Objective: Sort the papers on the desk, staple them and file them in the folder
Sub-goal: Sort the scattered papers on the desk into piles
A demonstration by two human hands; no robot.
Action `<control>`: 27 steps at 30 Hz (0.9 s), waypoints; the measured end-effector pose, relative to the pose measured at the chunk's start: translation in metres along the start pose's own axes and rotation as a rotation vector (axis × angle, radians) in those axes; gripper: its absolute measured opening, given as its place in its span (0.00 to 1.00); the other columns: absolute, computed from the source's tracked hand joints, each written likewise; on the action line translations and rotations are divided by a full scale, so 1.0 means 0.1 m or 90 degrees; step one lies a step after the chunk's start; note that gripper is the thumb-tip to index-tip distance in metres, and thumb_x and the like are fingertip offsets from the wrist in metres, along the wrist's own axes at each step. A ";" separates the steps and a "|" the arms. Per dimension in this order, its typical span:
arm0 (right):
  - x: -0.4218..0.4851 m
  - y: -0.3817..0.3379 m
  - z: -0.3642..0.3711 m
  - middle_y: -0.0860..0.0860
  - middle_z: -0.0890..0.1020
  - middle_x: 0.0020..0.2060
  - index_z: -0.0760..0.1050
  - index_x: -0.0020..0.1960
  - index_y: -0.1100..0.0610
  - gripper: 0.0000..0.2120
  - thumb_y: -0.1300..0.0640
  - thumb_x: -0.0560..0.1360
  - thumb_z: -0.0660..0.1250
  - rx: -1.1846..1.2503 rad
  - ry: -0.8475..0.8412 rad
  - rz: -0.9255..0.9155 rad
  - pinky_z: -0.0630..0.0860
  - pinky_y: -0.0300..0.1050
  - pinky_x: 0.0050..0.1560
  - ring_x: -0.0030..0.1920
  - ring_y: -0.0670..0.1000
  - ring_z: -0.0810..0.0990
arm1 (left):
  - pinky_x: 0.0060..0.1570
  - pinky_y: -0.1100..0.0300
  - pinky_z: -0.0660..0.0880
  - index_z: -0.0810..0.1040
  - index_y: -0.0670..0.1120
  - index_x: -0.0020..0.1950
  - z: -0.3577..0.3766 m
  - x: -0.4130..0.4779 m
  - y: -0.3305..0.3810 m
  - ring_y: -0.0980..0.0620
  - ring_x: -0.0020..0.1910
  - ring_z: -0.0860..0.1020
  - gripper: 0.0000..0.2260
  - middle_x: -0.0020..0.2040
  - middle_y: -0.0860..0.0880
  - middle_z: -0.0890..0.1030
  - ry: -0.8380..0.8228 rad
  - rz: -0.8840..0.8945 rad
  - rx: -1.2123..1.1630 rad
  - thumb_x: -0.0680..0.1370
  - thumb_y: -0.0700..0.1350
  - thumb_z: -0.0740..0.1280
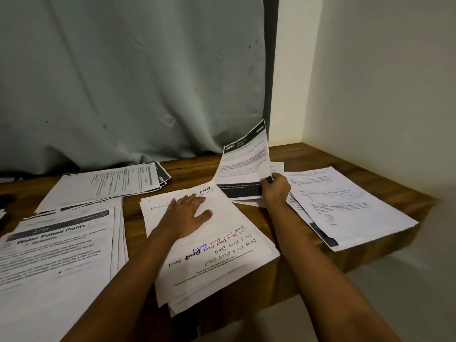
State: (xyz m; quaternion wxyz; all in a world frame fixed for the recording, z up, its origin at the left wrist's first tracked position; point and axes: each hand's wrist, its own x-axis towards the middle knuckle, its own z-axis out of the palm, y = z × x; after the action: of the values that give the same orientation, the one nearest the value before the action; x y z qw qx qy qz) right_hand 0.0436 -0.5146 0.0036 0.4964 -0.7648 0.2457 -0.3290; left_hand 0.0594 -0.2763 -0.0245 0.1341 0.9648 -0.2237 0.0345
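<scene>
Five piles of papers are counted on the desk point(320, 154), and one lifted sheet point(243, 156) is held above them. Two hands are seen. The left hand point(186, 215) is laid flat on the middle pile point(217, 255), whose top page is covered in handwriting; its fingers are straight and close together, the thumb spread aside. The right hand point(275, 191) is curled, thumb and fingers pinched on the lower corner of the lifted sheet, which is raised over the rear pile point(243, 195). A right pile point(350, 201) is set by the desk's right edge, a back-left pile point(111, 186) is fanned out, and a front-left pile point(61, 245) is headed "Water Potted Plants". The desk is of brown wood. A grey-green curtain point(123, 82) is hung behind it, and a pale wall point(382, 82) is met at the right.
</scene>
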 end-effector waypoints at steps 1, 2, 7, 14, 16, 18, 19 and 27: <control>-0.01 -0.03 -0.05 0.60 0.80 0.58 0.75 0.61 0.65 0.15 0.61 0.76 0.67 0.021 0.005 -0.007 0.76 0.46 0.53 0.56 0.59 0.79 | 0.74 0.45 0.45 0.57 0.54 0.77 -0.01 0.01 0.00 0.48 0.77 0.54 0.28 0.78 0.50 0.55 -0.010 -0.003 0.002 0.79 0.64 0.52; -0.02 -0.06 -0.10 0.60 0.80 0.58 0.75 0.61 0.65 0.14 0.62 0.76 0.67 0.039 0.006 -0.017 0.76 0.45 0.53 0.56 0.59 0.79 | 0.74 0.44 0.45 0.57 0.54 0.77 -0.02 0.02 0.01 0.48 0.77 0.54 0.28 0.78 0.50 0.55 -0.022 -0.006 0.006 0.79 0.63 0.52; 0.08 -0.15 -0.46 0.59 0.80 0.57 0.76 0.58 0.64 0.13 0.62 0.75 0.69 0.108 0.021 -0.022 0.74 0.41 0.47 0.55 0.57 0.80 | 0.74 0.40 0.47 0.62 0.51 0.75 -0.20 0.06 0.18 0.45 0.75 0.59 0.25 0.76 0.48 0.61 0.017 0.003 -0.061 0.80 0.59 0.56; 0.48 -0.07 -1.34 0.57 0.80 0.55 0.75 0.55 0.60 0.12 0.60 0.73 0.71 0.071 0.020 -0.010 0.77 0.45 0.48 0.50 0.55 0.80 | 0.73 0.41 0.48 0.62 0.50 0.75 -0.33 0.06 0.91 0.45 0.75 0.59 0.25 0.76 0.48 0.61 0.095 0.116 -0.106 0.80 0.56 0.60; 0.58 0.04 -1.62 0.58 0.80 0.54 0.75 0.56 0.62 0.14 0.61 0.73 0.71 0.053 0.006 0.023 0.77 0.47 0.49 0.48 0.55 0.80 | 0.73 0.42 0.49 0.61 0.51 0.75 -0.28 0.03 1.13 0.44 0.76 0.57 0.26 0.77 0.49 0.59 0.094 0.129 -0.110 0.79 0.57 0.60; 0.66 0.17 -1.87 0.60 0.81 0.53 0.76 0.54 0.64 0.13 0.62 0.72 0.72 0.036 -0.011 0.060 0.78 0.50 0.51 0.48 0.57 0.80 | 0.73 0.43 0.50 0.60 0.51 0.75 -0.22 0.01 1.31 0.45 0.76 0.56 0.26 0.77 0.49 0.59 0.073 0.139 -0.122 0.79 0.57 0.60; 0.69 0.24 -1.99 0.61 0.81 0.53 0.76 0.51 0.64 0.11 0.62 0.71 0.72 0.024 -0.020 0.077 0.78 0.51 0.50 0.47 0.58 0.80 | 0.74 0.43 0.51 0.60 0.52 0.75 -0.17 0.01 1.39 0.46 0.76 0.57 0.26 0.77 0.49 0.58 0.056 0.144 -0.130 0.79 0.58 0.60; 0.93 0.77 -2.44 0.62 0.80 0.49 0.76 0.52 0.66 0.13 0.60 0.71 0.73 -0.245 -0.070 0.094 0.77 0.53 0.52 0.47 0.59 0.78 | 0.74 0.47 0.44 0.55 0.53 0.77 0.15 0.02 2.02 0.48 0.77 0.51 0.28 0.79 0.50 0.52 -0.042 0.208 -0.084 0.80 0.57 0.60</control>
State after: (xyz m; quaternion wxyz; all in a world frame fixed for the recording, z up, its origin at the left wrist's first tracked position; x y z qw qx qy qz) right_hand -0.0807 -0.7558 0.0274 0.3766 -0.8422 0.3319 -0.1969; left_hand -0.0282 -0.4556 0.0104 0.1820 0.9053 -0.3836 0.0094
